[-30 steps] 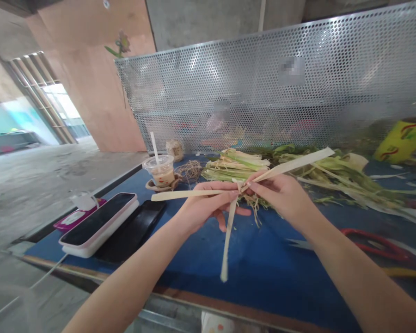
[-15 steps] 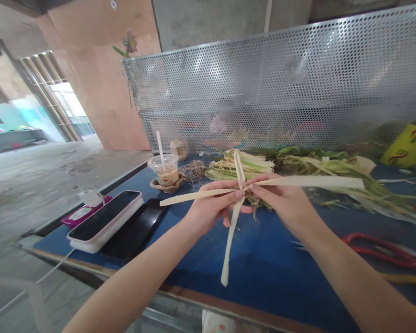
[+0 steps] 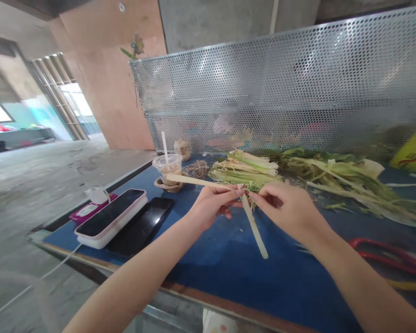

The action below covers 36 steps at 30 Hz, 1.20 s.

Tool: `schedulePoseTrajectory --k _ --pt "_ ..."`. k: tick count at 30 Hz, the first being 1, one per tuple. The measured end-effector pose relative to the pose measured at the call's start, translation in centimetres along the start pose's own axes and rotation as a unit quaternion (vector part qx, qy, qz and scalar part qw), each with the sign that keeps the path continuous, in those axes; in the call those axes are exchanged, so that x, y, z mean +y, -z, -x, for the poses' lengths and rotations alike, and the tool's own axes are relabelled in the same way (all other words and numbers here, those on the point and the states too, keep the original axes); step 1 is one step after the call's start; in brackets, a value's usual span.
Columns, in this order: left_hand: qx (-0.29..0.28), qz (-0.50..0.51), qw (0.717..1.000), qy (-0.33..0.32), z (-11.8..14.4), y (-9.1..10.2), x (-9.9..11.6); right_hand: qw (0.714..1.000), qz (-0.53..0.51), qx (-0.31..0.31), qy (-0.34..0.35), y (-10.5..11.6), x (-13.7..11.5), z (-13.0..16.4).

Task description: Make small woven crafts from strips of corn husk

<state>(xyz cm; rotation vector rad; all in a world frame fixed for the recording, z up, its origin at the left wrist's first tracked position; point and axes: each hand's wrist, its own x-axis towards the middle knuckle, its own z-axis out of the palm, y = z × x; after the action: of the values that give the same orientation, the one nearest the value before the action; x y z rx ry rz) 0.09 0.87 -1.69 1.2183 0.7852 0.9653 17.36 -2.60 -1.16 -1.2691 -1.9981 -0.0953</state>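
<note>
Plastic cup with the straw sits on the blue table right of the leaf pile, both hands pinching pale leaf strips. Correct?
Not quite. In the head view the plastic cup stands left of the leaf pile, not right. The left hand and right hand do pinch the pale leaf strips above the blue table.

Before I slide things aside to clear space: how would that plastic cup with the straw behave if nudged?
The plastic cup is tall for its base and carries a straw, so it may tip. It looks partly filled, probably steadier, yet liable to spill. It seems to sit in a small holder, which might catch on the blue mat.
</note>
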Motion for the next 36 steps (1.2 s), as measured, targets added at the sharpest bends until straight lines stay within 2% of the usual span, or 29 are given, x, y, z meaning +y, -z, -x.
schedulePoseTrajectory --k 3,7,10,14,18,20,22,24,26,29,33,36 --pt "-0.003 -0.009 1.000 0.003 0.0 0.1 0.1 0.996 0.013 0.030 0.082 -0.2 0.1 0.0" --pt "0.014 -0.012 1.000 -0.011 0.0 0.0 0.3 0.976 0.028 0.028 0.214 -0.3 0.3 0.0" --pt "0.018 0.001 1.000 -0.005 0.1 -0.2 0.4 0.970 0.071 0.016 0.232 -0.2 0.2 0.2" --pt "-0.007 -0.012 1.000 -0.008 0.3 -0.3 0.3 0.961 0.110 0.002 0.252 -0.2 0.1 0.5" --pt "0.002 -0.024 0.999 -0.043 0.5 -0.4 0.4 0.952 0.093 -0.007 0.292 0.1 -0.1 0.5" --pt "0.008 -0.036 0.997 -0.070 0.6 -0.4 0.6 0.960 0.041 -0.002 0.278 0.2 -0.1 0.5" --pt "0.000 -0.058 0.994 -0.090 0.6 -0.4 0.7 0.971 -0.035 0.023 0.236 0.2 -0.1 0.4" --pt "-0.015 -0.082 0.991 -0.103 0.7 -0.4 0.9 0.979 -0.119 0.065 0.151 0.1 -0.1 0.2" --pt "-0.026 -0.096 0.988 -0.115 0.8 -0.5 0.9 0.975 -0.200 0.092 0.042 -0.3 0.1 -0.1" --pt "-0.034 -0.102 0.987 -0.122 0.9 -0.5 0.8 0.945 -0.315 0.033 -0.086 -1.0 0.6 -0.5" --pt "-0.054 -0.121 0.986 -0.102 0.9 -0.5 0.7 0.908 -0.400 -0.044 -0.119 -1.5 0.7 -0.6" --pt "-0.057 -0.115 0.987 -0.096 0.8 -0.5 0.7 0.901 -0.413 -0.024 -0.133 -1.5 0.4 -0.5"
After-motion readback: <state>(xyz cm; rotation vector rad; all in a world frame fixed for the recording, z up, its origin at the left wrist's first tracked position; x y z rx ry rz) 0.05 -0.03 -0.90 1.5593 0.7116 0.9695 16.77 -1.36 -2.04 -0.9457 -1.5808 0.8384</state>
